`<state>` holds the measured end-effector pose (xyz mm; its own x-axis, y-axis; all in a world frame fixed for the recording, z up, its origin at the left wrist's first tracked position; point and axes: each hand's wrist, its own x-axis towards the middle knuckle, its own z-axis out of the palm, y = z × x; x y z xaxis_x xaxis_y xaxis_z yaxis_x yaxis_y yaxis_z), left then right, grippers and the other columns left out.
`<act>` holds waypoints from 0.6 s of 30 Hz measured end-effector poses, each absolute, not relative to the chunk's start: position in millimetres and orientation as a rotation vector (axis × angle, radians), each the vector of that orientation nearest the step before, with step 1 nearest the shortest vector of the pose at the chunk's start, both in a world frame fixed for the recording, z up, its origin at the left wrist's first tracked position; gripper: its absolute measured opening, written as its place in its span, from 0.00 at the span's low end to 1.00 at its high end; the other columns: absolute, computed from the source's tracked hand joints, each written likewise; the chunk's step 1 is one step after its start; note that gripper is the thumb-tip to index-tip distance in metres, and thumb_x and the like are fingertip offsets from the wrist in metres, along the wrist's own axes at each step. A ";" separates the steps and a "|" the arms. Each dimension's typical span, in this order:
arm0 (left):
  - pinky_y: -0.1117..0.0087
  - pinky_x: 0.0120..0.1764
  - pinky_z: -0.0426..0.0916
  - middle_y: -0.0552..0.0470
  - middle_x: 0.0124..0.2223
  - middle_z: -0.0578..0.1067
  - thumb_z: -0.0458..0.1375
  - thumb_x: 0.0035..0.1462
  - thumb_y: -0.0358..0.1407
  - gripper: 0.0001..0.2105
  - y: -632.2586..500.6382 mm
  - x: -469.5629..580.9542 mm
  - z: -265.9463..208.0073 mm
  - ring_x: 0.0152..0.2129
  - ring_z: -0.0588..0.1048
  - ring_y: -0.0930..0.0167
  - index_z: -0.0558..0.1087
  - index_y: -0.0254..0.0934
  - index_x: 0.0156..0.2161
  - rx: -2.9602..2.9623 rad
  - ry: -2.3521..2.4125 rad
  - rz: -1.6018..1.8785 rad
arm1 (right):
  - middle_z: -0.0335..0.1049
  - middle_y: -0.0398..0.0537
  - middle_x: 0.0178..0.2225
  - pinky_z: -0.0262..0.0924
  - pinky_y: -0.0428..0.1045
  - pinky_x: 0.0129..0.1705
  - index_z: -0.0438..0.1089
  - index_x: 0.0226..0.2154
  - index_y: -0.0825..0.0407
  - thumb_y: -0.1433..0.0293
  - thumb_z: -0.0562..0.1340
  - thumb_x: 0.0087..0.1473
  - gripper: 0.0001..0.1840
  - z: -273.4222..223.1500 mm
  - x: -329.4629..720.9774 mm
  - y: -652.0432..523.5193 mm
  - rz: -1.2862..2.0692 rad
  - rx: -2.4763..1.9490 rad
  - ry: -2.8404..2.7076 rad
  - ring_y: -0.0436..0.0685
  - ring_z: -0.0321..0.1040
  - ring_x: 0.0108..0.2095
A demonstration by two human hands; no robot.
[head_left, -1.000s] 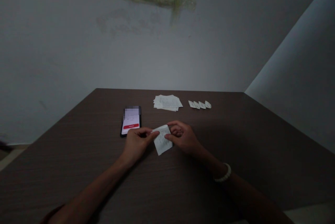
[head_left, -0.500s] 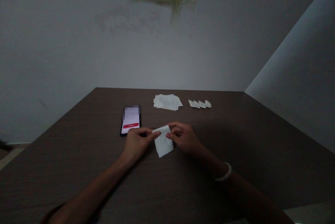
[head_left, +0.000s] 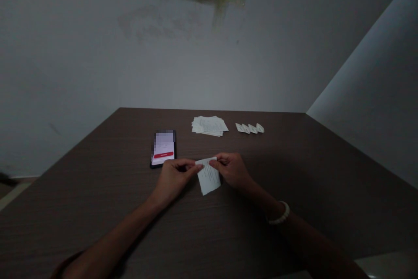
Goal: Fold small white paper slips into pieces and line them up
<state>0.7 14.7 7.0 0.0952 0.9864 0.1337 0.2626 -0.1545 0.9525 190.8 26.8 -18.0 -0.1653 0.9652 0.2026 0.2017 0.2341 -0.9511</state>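
Note:
A small white printed slip of paper (head_left: 209, 179) is held up over the table between both hands, with its lower edge hanging toward me. My left hand (head_left: 173, 179) pinches its upper left corner between thumb and fingers. At the upper right corner, my right hand (head_left: 233, 169) grips the slip the same way, thumb on the printed face. The right wrist wears a white beaded bracelet (head_left: 280, 213). Just beyond my left hand lies a phone (head_left: 163, 147) with its screen lit and a red bar on it.
A loose pile of printed paper sheets (head_left: 209, 125) lies toward the back of the brown table (head_left: 202, 231). To its right, several small folded white papers (head_left: 250, 129) sit in an overlapping row. A grey wall (head_left: 209, 65) stands behind the table's far edge.
The slip has shifted slightly to the right. The right hand's fingers have closed in at the upper right corner, where the index finger earlier reached along the top edge.

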 end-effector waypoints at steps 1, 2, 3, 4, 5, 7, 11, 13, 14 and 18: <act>0.74 0.23 0.61 0.51 0.23 0.77 0.66 0.44 0.41 0.10 14.7 0.6 6.8 0.19 0.69 0.73 0.79 0.34 0.27 1.560 1.274 1.114 | 0.75 0.47 0.26 0.59 0.45 0.25 0.74 0.28 0.55 0.63 0.63 0.50 0.11 -18.5 191.1 27.0 1.031 -1.129 -1.582 0.52 0.69 0.24; 0.74 0.23 0.62 0.50 0.24 0.77 0.66 0.44 0.41 0.10 14.8 0.5 6.7 0.20 0.70 0.73 0.79 0.34 0.27 1.566 1.271 1.108 | 0.75 0.47 0.26 0.59 0.45 0.25 0.74 0.28 0.55 0.63 0.63 0.50 0.11 -19.0 191.3 27.2 1.031 -1.130 -1.587 0.52 0.69 0.24; 0.73 0.23 0.62 0.49 0.24 0.78 0.66 0.44 0.41 0.10 14.8 0.4 6.7 0.20 0.70 0.72 0.80 0.34 0.27 1.572 1.269 1.101 | 0.76 0.47 0.26 0.59 0.45 0.25 0.75 0.29 0.55 0.63 0.63 0.51 0.11 -19.4 191.4 27.4 1.029 -1.130 -1.595 0.52 0.69 0.25; 0.73 0.24 0.62 0.49 0.25 0.78 0.65 0.45 0.41 0.10 14.8 0.4 6.7 0.20 0.71 0.72 0.80 0.34 0.27 1.575 1.270 1.094 | 0.76 0.47 0.26 0.59 0.45 0.25 0.75 0.29 0.55 0.63 0.63 0.51 0.11 -19.6 191.4 27.4 1.025 -1.129 -1.600 0.52 0.69 0.25; 0.73 0.24 0.63 0.49 0.25 0.78 0.65 0.45 0.41 0.10 14.9 0.4 6.8 0.20 0.71 0.72 0.80 0.34 0.27 1.574 1.272 1.091 | 0.75 0.47 0.26 0.59 0.45 0.25 0.75 0.28 0.55 0.63 0.63 0.51 0.11 -19.6 191.4 27.4 1.021 -1.128 -1.604 0.52 0.69 0.25; 0.74 0.23 0.62 0.49 0.25 0.78 0.65 0.45 0.41 0.10 14.9 0.4 7.0 0.20 0.71 0.72 0.80 0.34 0.28 1.572 1.276 1.089 | 0.75 0.47 0.25 0.59 0.45 0.25 0.75 0.28 0.55 0.63 0.63 0.51 0.11 -19.1 191.1 27.0 1.014 -1.132 -1.603 0.52 0.69 0.24; 0.74 0.22 0.61 0.50 0.23 0.77 0.65 0.45 0.41 0.10 15.4 0.2 6.6 0.19 0.69 0.73 0.80 0.34 0.27 1.583 1.277 1.090 | 0.76 0.48 0.26 0.60 0.45 0.25 0.74 0.27 0.55 0.63 0.64 0.49 0.12 -19.2 190.6 26.6 1.038 -1.130 -1.565 0.53 0.70 0.25; 0.74 0.22 0.62 0.50 0.24 0.78 0.66 0.45 0.41 0.11 15.9 -0.1 6.0 0.19 0.69 0.73 0.80 0.34 0.27 1.573 1.283 1.092 | 0.77 0.49 0.27 0.61 0.46 0.25 0.74 0.27 0.55 0.62 0.65 0.49 0.12 -20.4 190.8 26.9 1.045 -1.131 -1.551 0.53 0.71 0.25; 0.74 0.22 0.62 0.50 0.24 0.78 0.66 0.44 0.41 0.11 16.1 -0.4 5.7 0.19 0.70 0.73 0.80 0.34 0.28 1.563 1.288 1.099 | 0.77 0.49 0.27 0.61 0.46 0.25 0.75 0.28 0.56 0.62 0.65 0.49 0.12 -21.0 191.0 27.1 1.049 -1.132 -1.547 0.53 0.72 0.26; 0.73 0.23 0.63 0.49 0.24 0.78 0.66 0.44 0.40 0.10 16.3 -0.9 4.3 0.20 0.71 0.72 0.79 0.34 0.28 1.537 1.293 1.135 | 0.77 0.50 0.27 0.62 0.46 0.25 0.75 0.28 0.56 0.63 0.65 0.49 0.12 -22.1 191.8 27.4 1.068 -1.132 -1.534 0.54 0.72 0.26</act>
